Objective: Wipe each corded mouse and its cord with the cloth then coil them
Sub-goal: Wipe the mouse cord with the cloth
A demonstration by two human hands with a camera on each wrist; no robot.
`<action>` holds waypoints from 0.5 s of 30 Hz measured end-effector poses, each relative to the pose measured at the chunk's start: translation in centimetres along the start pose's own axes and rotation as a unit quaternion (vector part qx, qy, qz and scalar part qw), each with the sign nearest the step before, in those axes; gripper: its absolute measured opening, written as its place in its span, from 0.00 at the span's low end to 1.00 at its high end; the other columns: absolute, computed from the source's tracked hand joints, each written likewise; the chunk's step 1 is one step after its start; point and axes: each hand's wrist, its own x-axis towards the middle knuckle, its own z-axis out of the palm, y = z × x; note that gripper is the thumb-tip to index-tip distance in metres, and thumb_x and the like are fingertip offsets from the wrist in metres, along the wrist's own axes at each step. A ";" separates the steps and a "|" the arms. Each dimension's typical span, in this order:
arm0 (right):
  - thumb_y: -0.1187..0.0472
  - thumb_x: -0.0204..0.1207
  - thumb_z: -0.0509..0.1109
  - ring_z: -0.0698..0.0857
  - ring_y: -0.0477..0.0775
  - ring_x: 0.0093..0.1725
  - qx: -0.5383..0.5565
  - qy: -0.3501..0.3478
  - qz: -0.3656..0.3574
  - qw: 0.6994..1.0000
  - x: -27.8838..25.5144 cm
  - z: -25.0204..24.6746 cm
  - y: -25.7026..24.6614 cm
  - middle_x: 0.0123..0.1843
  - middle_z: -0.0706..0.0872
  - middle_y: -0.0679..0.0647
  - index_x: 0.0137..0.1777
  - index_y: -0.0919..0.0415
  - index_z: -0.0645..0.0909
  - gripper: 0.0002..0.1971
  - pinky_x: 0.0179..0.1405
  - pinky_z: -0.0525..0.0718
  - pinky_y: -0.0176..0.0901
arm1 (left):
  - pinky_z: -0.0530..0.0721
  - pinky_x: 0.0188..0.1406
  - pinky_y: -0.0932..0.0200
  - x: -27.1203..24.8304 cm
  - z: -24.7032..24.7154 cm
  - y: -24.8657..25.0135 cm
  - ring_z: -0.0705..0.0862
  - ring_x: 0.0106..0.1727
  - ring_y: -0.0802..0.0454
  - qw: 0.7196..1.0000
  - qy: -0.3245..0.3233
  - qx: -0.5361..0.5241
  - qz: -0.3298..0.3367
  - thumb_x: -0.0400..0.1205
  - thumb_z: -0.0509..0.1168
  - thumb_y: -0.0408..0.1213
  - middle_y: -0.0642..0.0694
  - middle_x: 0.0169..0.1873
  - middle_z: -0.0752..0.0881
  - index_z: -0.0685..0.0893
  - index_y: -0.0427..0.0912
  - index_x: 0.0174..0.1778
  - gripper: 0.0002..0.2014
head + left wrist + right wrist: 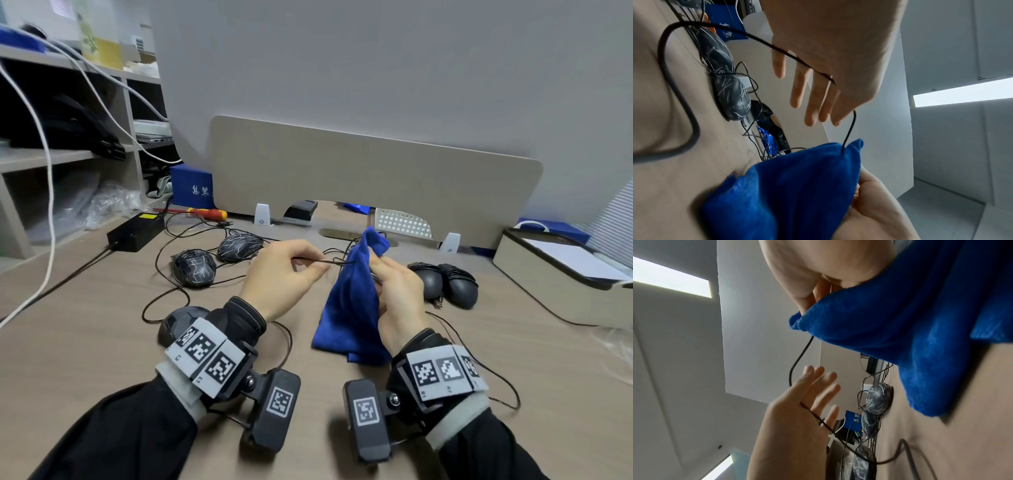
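Observation:
My left hand [308,267] pinches a thin dark cord [337,262] between thumb and forefinger above the desk. The cord runs right into a blue cloth [349,308], which my right hand [394,284] grips bunched around it. In the left wrist view the cord [850,129] drops from my left hand [818,97] into the cloth [787,186]. Two black mice with white scribble lines [194,272] [239,246] lie at back left with loose cords. A dark mouse [178,320] sits half hidden under my left wrist. Two black mice with wound cords [430,279] [460,286] lie at right.
A black power brick [135,228] and a red-yellow screwdriver [205,213] lie at back left, near a blue box [190,186]. A beige divider panel [373,171] closes the desk's back. A beige tray with white paper [561,274] stands at right. White cables [48,171] hang at left.

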 end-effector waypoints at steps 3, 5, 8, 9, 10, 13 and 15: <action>0.61 0.77 0.76 0.89 0.47 0.35 -0.018 -0.007 0.002 1.000 -0.3 0.4 0.4 0.39 0.92 0.54 0.51 0.62 0.92 0.06 0.32 0.86 0.34 | 0.87 0.48 0.50 -0.3 0.2 0.7 0.89 0.41 0.60 0.999 -0.030 0.012 0.027 0.74 0.72 0.54 0.58 0.33 0.90 0.89 0.53 0.36 0.09; 0.63 0.78 0.76 0.87 0.45 0.31 -0.027 -0.006 0.002 1.000 -0.4 0.5 0.6 0.35 0.91 0.53 0.51 0.65 0.91 0.07 0.28 0.83 0.32 | 0.85 0.48 0.50 -0.4 0.2 1.0 0.87 0.41 0.61 0.997 -0.047 0.043 0.047 0.72 0.68 0.51 0.60 0.32 0.89 0.89 0.54 0.35 0.07; 0.62 0.78 0.76 0.87 0.48 0.32 -0.029 0.000 0.004 1.000 -0.5 0.7 0.7 0.35 0.91 0.54 0.50 0.65 0.92 0.06 0.28 0.83 0.33 | 0.82 0.55 0.48 -0.7 0.0 1.4 0.83 0.47 0.58 0.995 -0.041 0.066 0.055 0.66 0.61 0.44 0.61 0.37 0.88 0.88 0.56 0.37 0.11; 0.62 0.78 0.77 0.88 0.50 0.35 -0.030 0.004 0.004 1.000 -0.4 0.6 0.7 0.37 0.91 0.56 0.49 0.64 0.92 0.06 0.31 0.85 0.35 | 0.80 0.58 0.46 -0.7 0.0 1.4 0.80 0.49 0.56 0.995 -0.037 0.073 0.064 0.65 0.59 0.46 0.61 0.40 0.87 0.88 0.56 0.40 0.13; 0.61 0.77 0.77 0.88 0.52 0.37 -0.030 0.007 0.003 1.000 -0.4 0.6 0.7 0.40 0.92 0.58 0.49 0.64 0.92 0.06 0.34 0.87 0.38 | 0.77 0.61 0.44 -0.7 0.0 1.5 0.78 0.52 0.55 0.993 -0.036 0.080 0.077 0.64 0.59 0.49 0.60 0.43 0.86 0.88 0.55 0.42 0.15; 0.60 0.77 0.78 0.88 0.54 0.39 -0.022 0.002 0.000 1.000 -0.4 0.5 0.7 0.44 0.92 0.62 0.50 0.64 0.92 0.08 0.36 0.87 0.40 | 0.72 0.68 0.41 -0.6 0.2 1.4 0.78 0.61 0.53 0.988 -0.017 0.099 0.115 0.71 0.65 0.57 0.58 0.48 0.85 0.89 0.54 0.43 0.14; 0.60 0.78 0.77 0.87 0.52 0.36 -0.021 -0.005 -0.002 1.000 -0.6 0.6 0.6 0.40 0.91 0.60 0.50 0.65 0.92 0.08 0.31 0.85 0.37 | 0.74 0.65 0.41 -0.4 0.4 1.1 0.81 0.52 0.57 0.986 -0.025 0.120 0.112 0.75 0.65 0.59 0.59 0.41 0.86 0.88 0.55 0.39 0.14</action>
